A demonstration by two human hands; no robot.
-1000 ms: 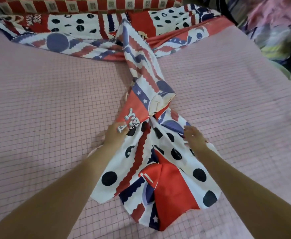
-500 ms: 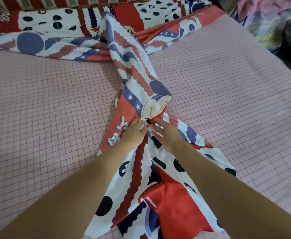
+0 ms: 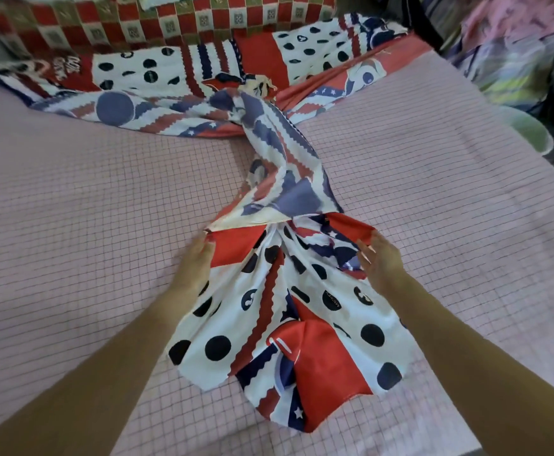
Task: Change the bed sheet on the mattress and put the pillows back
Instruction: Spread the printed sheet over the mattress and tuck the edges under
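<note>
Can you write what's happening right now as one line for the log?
step: spreading patterned bed sheet | left hand: open, on sheet's left edge | right hand: open, at sheet's right edge | sheet: bunched along middle of pink checked mattress

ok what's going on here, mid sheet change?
Looks like it. A person is spreading a red, white and blue patterned sheet over a mattress covered in pink checked fabric. The sheet lies bunched in a strip down the middle, not yet spread flat. The left hand and right hand rest, fingers straight, on its two side edges. A red checked pillow lies at the head end.
</note>
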